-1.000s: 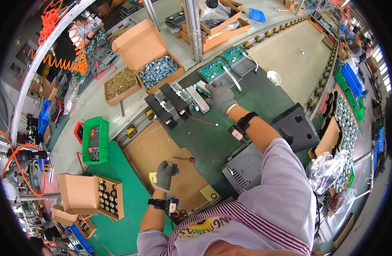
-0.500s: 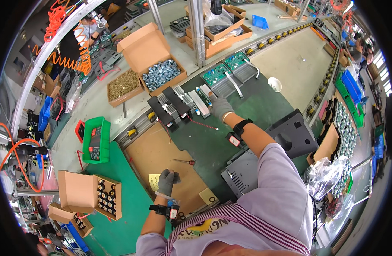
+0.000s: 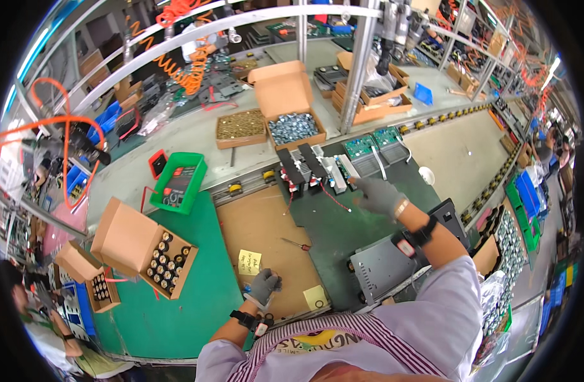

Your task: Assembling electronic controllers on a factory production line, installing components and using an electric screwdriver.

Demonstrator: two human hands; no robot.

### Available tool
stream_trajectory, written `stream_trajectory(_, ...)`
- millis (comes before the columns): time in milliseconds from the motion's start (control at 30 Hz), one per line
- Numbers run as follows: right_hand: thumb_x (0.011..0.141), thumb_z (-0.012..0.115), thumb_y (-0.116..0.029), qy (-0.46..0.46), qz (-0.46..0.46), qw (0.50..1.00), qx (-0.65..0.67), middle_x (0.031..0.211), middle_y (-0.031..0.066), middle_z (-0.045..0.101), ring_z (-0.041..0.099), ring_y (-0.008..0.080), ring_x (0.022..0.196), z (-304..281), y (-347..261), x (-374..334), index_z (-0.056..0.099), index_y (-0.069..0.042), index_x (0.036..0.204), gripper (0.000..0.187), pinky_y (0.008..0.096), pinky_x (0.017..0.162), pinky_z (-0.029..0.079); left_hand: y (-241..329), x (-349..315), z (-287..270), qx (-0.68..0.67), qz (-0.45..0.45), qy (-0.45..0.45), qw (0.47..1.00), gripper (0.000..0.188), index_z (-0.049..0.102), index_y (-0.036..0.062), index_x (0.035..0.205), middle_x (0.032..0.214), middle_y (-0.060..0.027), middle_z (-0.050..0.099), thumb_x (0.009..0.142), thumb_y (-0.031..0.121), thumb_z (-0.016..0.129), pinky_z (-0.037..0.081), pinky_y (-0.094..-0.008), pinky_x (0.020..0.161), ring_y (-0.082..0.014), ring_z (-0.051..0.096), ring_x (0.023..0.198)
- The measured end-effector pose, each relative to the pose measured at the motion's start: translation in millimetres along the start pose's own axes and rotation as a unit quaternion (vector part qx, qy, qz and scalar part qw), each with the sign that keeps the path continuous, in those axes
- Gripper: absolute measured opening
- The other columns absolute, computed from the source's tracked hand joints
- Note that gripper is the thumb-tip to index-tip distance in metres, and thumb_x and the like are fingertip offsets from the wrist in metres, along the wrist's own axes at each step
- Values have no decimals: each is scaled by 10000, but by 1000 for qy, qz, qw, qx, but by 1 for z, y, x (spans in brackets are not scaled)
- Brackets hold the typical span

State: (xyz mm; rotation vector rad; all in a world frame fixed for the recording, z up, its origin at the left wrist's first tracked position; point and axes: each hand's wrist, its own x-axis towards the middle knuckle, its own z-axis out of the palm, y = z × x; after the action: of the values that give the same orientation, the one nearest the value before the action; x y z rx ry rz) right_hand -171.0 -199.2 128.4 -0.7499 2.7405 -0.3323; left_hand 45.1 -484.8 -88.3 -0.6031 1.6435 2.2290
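My left hand (image 3: 264, 286), in a grey glove, rests with curled fingers over the brown board (image 3: 260, 216) beside a yellow note (image 3: 249, 261). What the fingers hold, if anything, is hidden. A screwdriver (image 3: 296, 244) lies farther off. My right hand (image 3: 379, 196), gloved too, is over the dark green mat (image 3: 330, 223), fingers stretched toward the near end of a narrow circuit board on a pale bar (image 3: 349, 168). Left of it stand black modules with metal fins (image 3: 301, 167), with a red-white twisted wire (image 3: 334, 198). Green circuit boards (image 3: 371, 143) lie beyond.
Open cartons of blue-silver parts (image 3: 296, 129) and brass-coloured parts (image 3: 240, 125) stand at the back. A green bin (image 3: 179, 183) and a carton of black cylinders (image 3: 171, 264) sit left. Below my right forearm lies a dark grey housing (image 3: 387, 267). A metal post (image 3: 357, 76) rises behind.
The view has shifted, so the bench appears farther right. My right hand has drawn back nearer me from the narrow board's side. My left hand remains curled near the yellow note.
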Motion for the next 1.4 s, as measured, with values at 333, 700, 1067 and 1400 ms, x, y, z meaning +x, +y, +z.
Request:
stream_trajectory(333,771,574,-312,-179,5,979,94,888,109,601,594,249,716,46,-97,-207,407,-182,1248,523,330,662,473,-85,6,56,366,133,-139,911,316,491,-31,934,813,-169,583,786,239,561,470,-339,626,-253,587,674)
stream_trajectory(700,802,549,-253,12,212,871,443,960,102,599,576,227,895,112,-64,-361,422,-102,1238,479,310,799,446,-104,17,124,439,125,-93,885,146,526,-31,758,638,-119,570,745,112,551,434,-297,513,-174,555,574)
stream_trajectory(1067,788,550,-175,132,303,749,575,944,96,606,596,216,824,147,9,-450,495,-59,1149,384,295,752,458,-108,67,261,231,68,-138,961,206,532,-46,811,688,-79,544,722,131,587,416,-289,535,-138,493,581)
stream_trajectory(1400,804,533,-55,282,405,540,682,1014,120,581,541,150,942,174,10,-524,393,16,1230,454,273,835,421,-126,233,471,-31,-84,-233,968,198,480,-18,963,903,-65,526,783,51,526,476,-287,645,-165,524,713)
